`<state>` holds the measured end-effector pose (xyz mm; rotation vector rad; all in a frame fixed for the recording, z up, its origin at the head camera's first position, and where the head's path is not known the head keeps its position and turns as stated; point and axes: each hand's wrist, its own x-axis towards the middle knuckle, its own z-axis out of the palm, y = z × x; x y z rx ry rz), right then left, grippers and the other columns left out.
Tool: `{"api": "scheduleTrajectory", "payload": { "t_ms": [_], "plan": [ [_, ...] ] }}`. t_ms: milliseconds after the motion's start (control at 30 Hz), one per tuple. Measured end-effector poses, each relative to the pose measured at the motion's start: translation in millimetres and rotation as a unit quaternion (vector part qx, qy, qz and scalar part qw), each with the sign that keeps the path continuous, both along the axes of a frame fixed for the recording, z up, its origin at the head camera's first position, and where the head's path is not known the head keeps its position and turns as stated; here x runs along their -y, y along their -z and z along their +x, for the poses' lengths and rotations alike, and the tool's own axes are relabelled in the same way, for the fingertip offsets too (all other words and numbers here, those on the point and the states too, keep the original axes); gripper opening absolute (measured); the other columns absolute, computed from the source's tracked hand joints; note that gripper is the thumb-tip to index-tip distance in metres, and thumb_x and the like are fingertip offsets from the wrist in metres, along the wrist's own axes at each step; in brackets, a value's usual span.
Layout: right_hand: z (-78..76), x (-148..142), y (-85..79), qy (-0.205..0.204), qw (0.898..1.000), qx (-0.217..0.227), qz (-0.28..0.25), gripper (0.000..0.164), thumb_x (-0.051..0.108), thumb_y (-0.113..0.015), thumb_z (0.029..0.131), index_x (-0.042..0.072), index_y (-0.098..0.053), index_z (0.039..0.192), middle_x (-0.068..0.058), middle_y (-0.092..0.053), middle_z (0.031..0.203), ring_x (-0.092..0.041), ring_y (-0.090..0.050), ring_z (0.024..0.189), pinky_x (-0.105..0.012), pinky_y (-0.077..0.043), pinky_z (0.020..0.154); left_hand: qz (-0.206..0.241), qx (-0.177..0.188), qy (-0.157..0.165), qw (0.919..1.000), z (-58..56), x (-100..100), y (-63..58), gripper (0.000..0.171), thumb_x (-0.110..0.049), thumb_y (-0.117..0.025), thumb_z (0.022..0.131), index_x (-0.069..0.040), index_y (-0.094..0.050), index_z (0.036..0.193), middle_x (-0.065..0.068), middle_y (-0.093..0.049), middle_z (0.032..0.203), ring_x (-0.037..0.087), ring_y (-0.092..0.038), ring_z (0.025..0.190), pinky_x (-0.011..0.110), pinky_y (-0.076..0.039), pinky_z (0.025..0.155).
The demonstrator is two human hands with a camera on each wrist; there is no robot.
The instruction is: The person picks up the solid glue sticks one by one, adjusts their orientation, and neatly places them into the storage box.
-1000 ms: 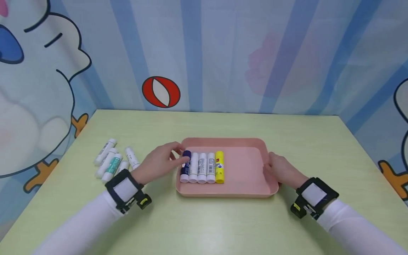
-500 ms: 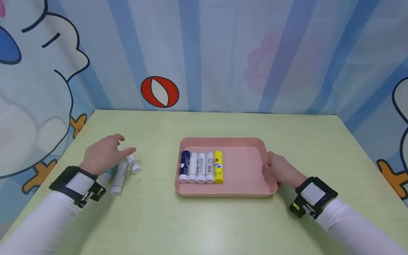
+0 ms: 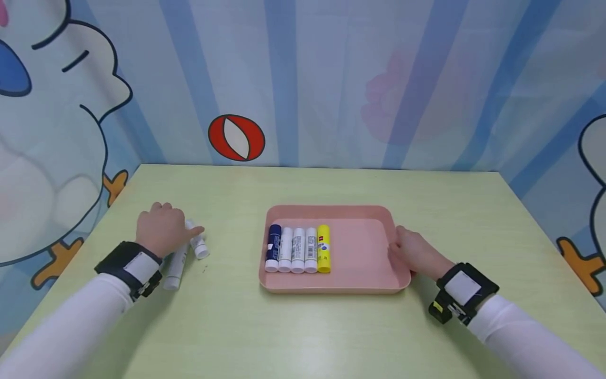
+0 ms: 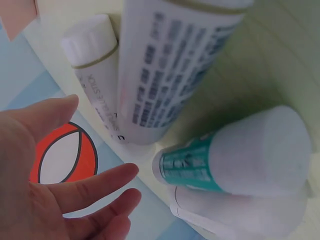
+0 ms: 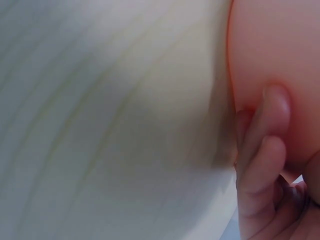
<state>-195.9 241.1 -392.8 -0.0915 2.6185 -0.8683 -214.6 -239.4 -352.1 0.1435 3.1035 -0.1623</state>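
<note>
My left hand (image 3: 163, 229) hovers over a loose group of glue sticks at the table's left. Its thumb and fingers are spread, with nothing between them. In the left wrist view a large white glue stick (image 4: 170, 75), a capped white one (image 4: 95, 65) and a teal-labelled one (image 4: 187, 162) lie beyond the fingertips. My right hand (image 3: 416, 253) grips the right rim of a pink tray (image 3: 362, 252). Along the tray's left side a row runs from a navy glue stick (image 3: 273, 248) through three white ones (image 3: 298, 251) to a yellow one (image 3: 324, 248).
The pale green table (image 3: 303, 337) reaches back to a striped blue cloth backdrop (image 3: 326, 89). Small dark specks lie on the tabletop right of the loose glue sticks. Each wrist wears a black strap with a camera.
My left hand has left the navy glue stick in the tray and moved left to the loose glue sticks, where it has lowered and turned slightly. My right hand keeps its grip on the tray.
</note>
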Motion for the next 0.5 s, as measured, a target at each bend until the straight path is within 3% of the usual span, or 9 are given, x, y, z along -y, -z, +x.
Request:
{"api": "scheduleTrajectory", "payload": {
  "t_ms": [333,500],
  "plan": [
    [0.8,2,-1.4,0.0,1.0,-0.001,0.003,0.021,0.01,-0.04,0.102,-0.006,-0.041,0.115,-0.012,-0.049,0.076,-0.02,-0.053,0.052,-0.031,-0.045,0.048,0.016,0.029,-0.002,0.9995,-9.2,-13,8.9,0.05,-0.041,-0.072,0.085,0.008,-0.068,0.095,0.021,-0.061,0.082,0.04,-0.051,0.085,0.059,-0.042,0.085],
    [1.5,2,-1.5,0.0,1.0,-0.005,0.005,0.021,0.01,-0.04,0.102,-0.007,-0.041,0.114,-0.012,-0.049,0.076,-0.02,-0.053,0.052,-0.03,-0.045,0.048,0.024,0.041,-0.005,0.9988,-15.0,-19,11.4,0.046,-0.036,-0.071,0.086,0.008,-0.067,0.095,0.019,-0.062,0.081,0.039,-0.052,0.083,0.06,-0.042,0.086]
  ]
}}
